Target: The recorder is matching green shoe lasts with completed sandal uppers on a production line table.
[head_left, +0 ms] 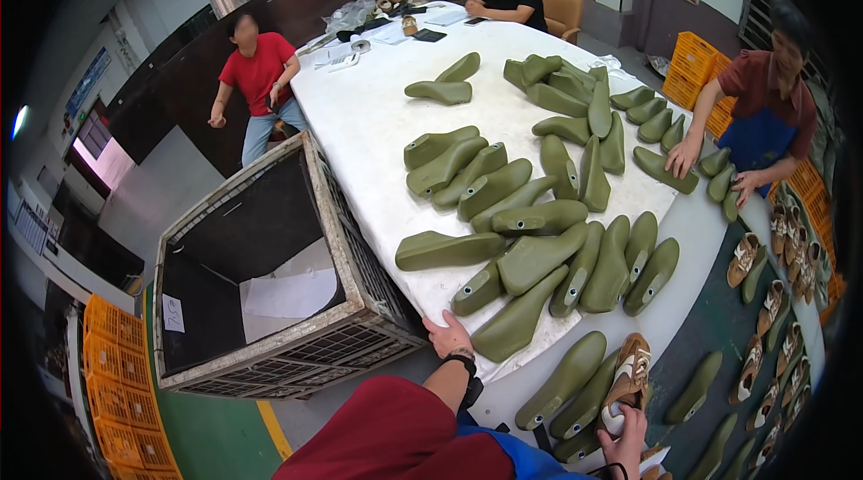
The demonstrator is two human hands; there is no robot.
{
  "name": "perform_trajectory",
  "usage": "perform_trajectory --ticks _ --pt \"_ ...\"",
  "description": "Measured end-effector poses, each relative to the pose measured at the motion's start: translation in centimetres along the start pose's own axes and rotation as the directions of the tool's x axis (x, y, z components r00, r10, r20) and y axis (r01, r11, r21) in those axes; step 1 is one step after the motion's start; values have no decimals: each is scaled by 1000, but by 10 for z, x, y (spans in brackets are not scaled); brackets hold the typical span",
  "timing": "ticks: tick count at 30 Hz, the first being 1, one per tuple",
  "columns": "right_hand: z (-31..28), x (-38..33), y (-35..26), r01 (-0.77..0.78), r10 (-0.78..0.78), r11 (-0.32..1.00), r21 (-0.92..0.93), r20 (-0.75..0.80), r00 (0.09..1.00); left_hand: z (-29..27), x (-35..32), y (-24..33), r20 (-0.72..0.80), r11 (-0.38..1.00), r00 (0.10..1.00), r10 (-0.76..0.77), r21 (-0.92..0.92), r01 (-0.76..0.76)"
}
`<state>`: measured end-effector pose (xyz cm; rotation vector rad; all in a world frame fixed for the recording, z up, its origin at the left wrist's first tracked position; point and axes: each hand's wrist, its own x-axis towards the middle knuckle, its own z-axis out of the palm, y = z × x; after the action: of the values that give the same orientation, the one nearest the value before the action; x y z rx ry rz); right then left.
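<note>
**Hands at the near edge of the table**

Head view shows my left hand [447, 335] resting flat on the near edge of the white table [378, 129], fingers spread and holding nothing, just beside the closest green shoe form [514, 320]. A black watch [464, 361] sits on that wrist. My right hand [627, 437] is low at the near right corner, its fingers closed on a tan and white shoe [629, 374] that is fitted over one of the green forms. More green forms [539, 210] lie in rows across the middle and far right of the table, many touching one another.

Off the left edge of the table stands a wire cage bin [270, 300] with sheets of paper in the bottom. At the right edge a person in a dark red shirt [764, 89] has both hands on forms. Finished shoes [773, 300] lie in a line down the right side.
</note>
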<state>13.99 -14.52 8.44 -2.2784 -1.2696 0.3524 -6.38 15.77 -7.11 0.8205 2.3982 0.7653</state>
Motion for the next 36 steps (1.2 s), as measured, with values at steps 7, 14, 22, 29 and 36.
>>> perform_trajectory --ticks 7,14,22,29,36 --pt "-41 31 20 81 -86 988 130 37 996 -6 14 -2 143 999 989 45 -20 -43" --pt "-88 61 91 -122 116 992 -27 -176 978 10 23 -2 118 998 993 19 58 -26" --pt "-72 153 207 -271 245 953 -136 -179 953 2 21 -7 87 998 996 -36 61 31" --pt "-46 183 239 -550 560 802 -236 -24 828 -4 10 1 70 1000 997 -14 11 13" --pt "-53 168 200 -341 350 898 -279 -18 936 13 29 -3 38 999 999 -35 1 35"
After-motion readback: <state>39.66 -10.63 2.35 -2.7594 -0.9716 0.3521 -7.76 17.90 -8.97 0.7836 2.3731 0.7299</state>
